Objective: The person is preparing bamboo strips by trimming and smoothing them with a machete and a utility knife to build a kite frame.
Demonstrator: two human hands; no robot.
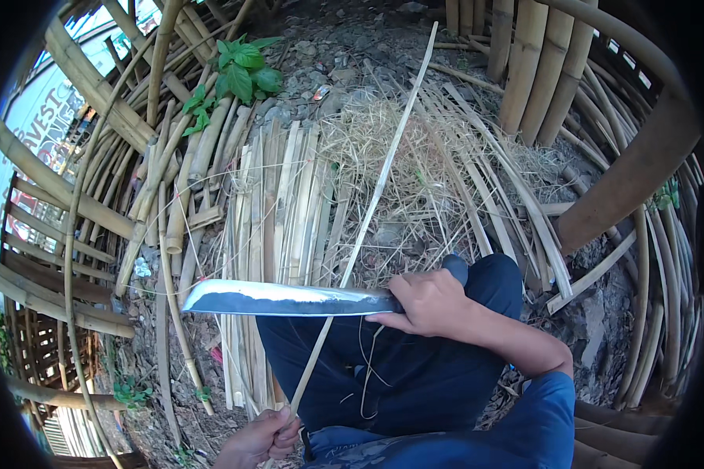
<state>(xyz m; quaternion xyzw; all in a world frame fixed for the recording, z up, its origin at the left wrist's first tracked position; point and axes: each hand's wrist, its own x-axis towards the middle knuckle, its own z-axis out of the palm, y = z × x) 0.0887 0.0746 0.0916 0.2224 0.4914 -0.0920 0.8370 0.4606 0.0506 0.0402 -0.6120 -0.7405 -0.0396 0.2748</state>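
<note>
My right hand (429, 303) is closed round the dark handle of a machete (289, 298), whose broad blade points left above my knees. A long, thin bamboo strip (383, 168) runs slantwise from my lap toward the far ground and passes beneath the blade. Whether blade and strip touch, I cannot tell. At the lower edge, my left hand (267, 434) grips the near end of this strip. Loose thin fibres (368, 367) hang over my dark trousers between the knees.
Split bamboo slats (289, 203) lie side by side ahead of me. Beside them is a heap of pale shavings (391, 156). Bamboo poles (94, 86) stand and lean on the left, with a thick post (630, 172) on the right. A leafy plant (245, 69) grows at the far left.
</note>
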